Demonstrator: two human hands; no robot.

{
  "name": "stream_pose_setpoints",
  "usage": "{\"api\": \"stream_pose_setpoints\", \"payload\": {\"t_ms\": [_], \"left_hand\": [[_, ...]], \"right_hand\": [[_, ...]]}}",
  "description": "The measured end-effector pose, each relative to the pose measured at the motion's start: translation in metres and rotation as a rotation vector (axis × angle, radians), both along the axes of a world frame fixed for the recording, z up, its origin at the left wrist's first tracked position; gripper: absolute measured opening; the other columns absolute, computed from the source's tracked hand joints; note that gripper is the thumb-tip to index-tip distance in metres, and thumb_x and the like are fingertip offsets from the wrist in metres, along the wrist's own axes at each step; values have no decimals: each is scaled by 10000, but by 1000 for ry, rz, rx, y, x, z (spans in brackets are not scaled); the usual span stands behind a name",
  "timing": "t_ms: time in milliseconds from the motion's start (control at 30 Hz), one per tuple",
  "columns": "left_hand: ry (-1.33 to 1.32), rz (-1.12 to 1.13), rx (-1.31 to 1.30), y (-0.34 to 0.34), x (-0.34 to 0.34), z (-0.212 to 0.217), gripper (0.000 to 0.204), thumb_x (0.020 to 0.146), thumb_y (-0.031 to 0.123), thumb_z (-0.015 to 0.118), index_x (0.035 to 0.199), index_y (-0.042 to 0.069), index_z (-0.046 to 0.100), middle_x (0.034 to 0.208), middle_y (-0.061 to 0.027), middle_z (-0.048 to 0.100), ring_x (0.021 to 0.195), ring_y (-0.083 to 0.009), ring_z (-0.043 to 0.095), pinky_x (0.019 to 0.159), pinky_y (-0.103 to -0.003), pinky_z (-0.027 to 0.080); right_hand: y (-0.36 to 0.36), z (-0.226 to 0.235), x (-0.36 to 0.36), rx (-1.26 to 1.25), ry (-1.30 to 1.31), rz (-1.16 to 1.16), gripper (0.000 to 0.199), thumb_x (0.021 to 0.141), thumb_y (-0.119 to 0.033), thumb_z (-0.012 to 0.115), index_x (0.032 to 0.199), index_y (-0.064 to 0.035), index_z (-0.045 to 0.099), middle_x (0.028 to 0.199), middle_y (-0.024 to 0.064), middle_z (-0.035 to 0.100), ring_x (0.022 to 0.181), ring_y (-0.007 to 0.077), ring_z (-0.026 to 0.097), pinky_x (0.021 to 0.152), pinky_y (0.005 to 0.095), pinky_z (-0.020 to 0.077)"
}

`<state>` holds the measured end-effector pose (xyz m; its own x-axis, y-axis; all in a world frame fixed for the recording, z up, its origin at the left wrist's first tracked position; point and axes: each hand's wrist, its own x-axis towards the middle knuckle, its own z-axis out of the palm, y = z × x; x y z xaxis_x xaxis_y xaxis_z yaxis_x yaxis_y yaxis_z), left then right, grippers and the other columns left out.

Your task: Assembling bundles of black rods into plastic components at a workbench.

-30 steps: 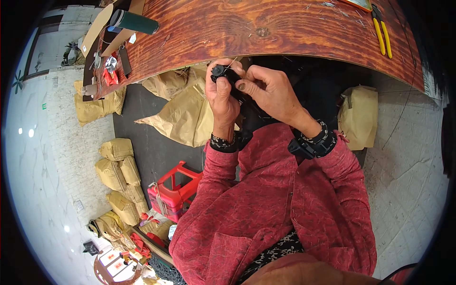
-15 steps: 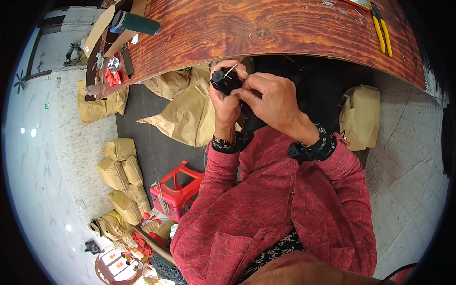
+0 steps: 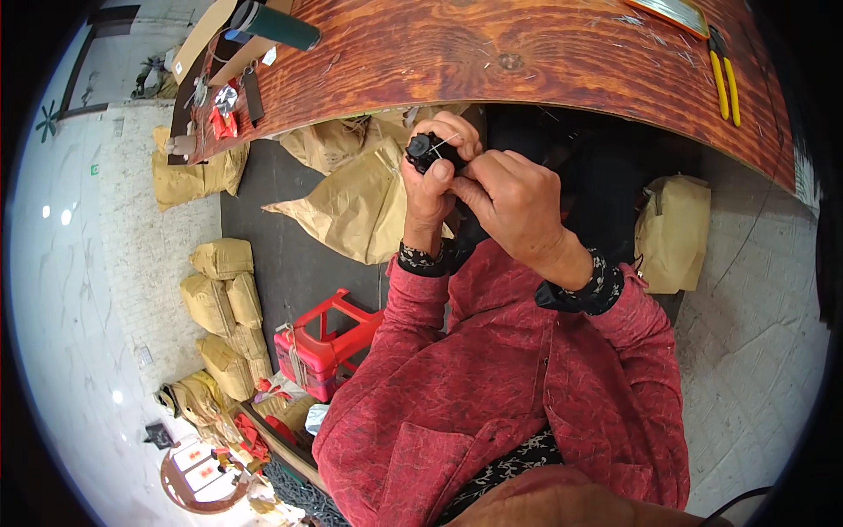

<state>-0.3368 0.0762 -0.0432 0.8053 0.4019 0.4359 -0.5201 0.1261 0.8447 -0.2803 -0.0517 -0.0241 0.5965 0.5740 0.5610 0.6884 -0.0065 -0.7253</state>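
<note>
A small black object (image 3: 432,155) with a round disc-like end is gripped by my left hand (image 3: 428,198), fingers wrapped behind it and thumb along its side. Its exact kind is not clear. Thin silvery wire-like pieces (image 3: 446,143) stick out across its top. My right hand (image 3: 527,206) is closed in a pinch against the right side of this object, close to my left thumb. What lies between those right fingertips is hidden. Both hands are just off the near edge of the wooden table (image 3: 395,66), above my lap.
Yellow-handled pliers (image 3: 725,83) lie at the table's right, below an orange-rimmed tray (image 3: 672,13). Scattered silvery wire bits (image 3: 654,35) are nearby. A dark green cylinder (image 3: 279,26) stands at the left. Brown paper sacks (image 3: 351,206) and a red plastic stool (image 3: 329,329) are below.
The whole view has shifted slightly, with the table lower and further right. My left thumb lies further over the black object, and my right fingers are more curled beside it.
</note>
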Motion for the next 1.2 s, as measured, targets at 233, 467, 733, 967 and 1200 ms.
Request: {"api": "stream_pose_setpoints", "payload": {"t_ms": [233, 467, 733, 967, 1200], "left_hand": [[-25, -35, -77, 5, -5, 3, 404, 893, 418, 723, 1044, 77, 568, 871, -56, 493, 817, -194, 446, 731, -348, 418], [-65, -36, 5, 13, -1, -6, 431, 882, 426, 730, 1044, 52, 591, 930, -115, 610, 953, -243, 541, 932, -410, 418], [-46, -81, 60, 13, 0, -6, 487, 917, 475, 691, 1153, 61, 593, 1104, -149, 626, 1168, -335, 521, 1090, -506, 388], [-9, -95, 93, 6, 5, -2, 561, 914, 494, 685, 1229, 41, 583, 1182, -192, 632, 1236, -361, 506, 1115, -529, 347], [20, -100, 5, -8, 14, 5, 529, 913, 483, 690, 1159, 28, 578, 1134, -202, 652, 1245, -360, 501, 1125, -531, 315]], "right_hand": [[-5, -3, 1, 78, 39, 127, 157, 808, -106, 778, 873, -16, 666, 818, 115, 656, 735, 295, 667, 623, 365, 524], [-4, -2, 9, 44, 229, 102, 185, 826, -50, 766, 964, 3, 656, 890, 134, 658, 767, 297, 677, 662, 337, 525], [-2, -1, 16, 90, 252, 157, 177, 820, -23, 764, 950, 13, 648, 888, 132, 659, 769, 307, 679, 657, 345, 526], [-5, 0, 15, 131, 101, 97, 144, 806, 16, 730, 926, -7, 654, 859, 121, 643, 763, 304, 664, 641, 353, 524], [-14, 13, 11, -5, -190, -55, 164, 788, 46, 682, 931, -31, 655, 844, 113, 620, 745, 300, 645, 626, 370, 525]]}}
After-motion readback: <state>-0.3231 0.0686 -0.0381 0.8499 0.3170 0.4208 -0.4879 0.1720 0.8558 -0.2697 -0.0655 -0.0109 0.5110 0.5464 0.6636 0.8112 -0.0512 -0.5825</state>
